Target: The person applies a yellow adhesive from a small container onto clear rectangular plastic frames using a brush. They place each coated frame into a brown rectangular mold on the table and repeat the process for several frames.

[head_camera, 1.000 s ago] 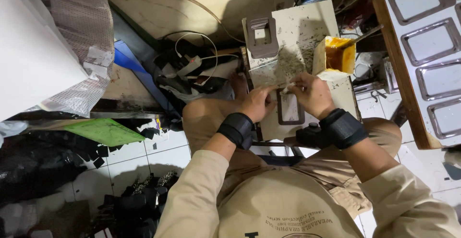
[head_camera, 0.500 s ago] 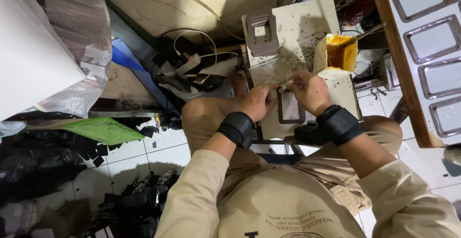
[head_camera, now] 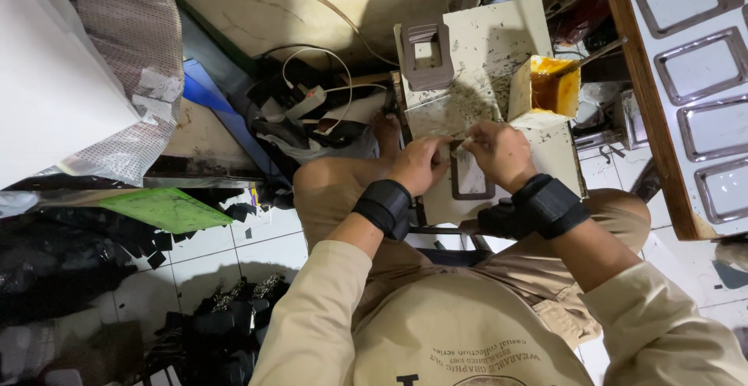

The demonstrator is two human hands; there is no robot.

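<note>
My left hand (head_camera: 419, 165) and my right hand (head_camera: 499, 152) meet over a small speckled white work board (head_camera: 499, 39) resting on my lap. Both hands pinch the top edge of a brown rectangular frame piece (head_camera: 472, 186) that lies flat on the board. Each wrist carries a black wrist strap. A second brown frame piece (head_camera: 426, 56) lies at the board's far left corner. An open box of yellow-orange glue (head_camera: 547, 88) stands just beyond my right hand. My fingers cover the frame's upper edge.
A wooden-edged panel with several rectangular metal frames (head_camera: 693, 66) runs along the right. Tangled cables and a power strip (head_camera: 308, 105) lie beyond my left knee. A green sheet (head_camera: 167, 208) and black scraps (head_camera: 226, 324) litter the tiled floor at left.
Both hands stay on the frame piece; the fingertips have shifted slightly along its top edge. Nothing else has moved.
</note>
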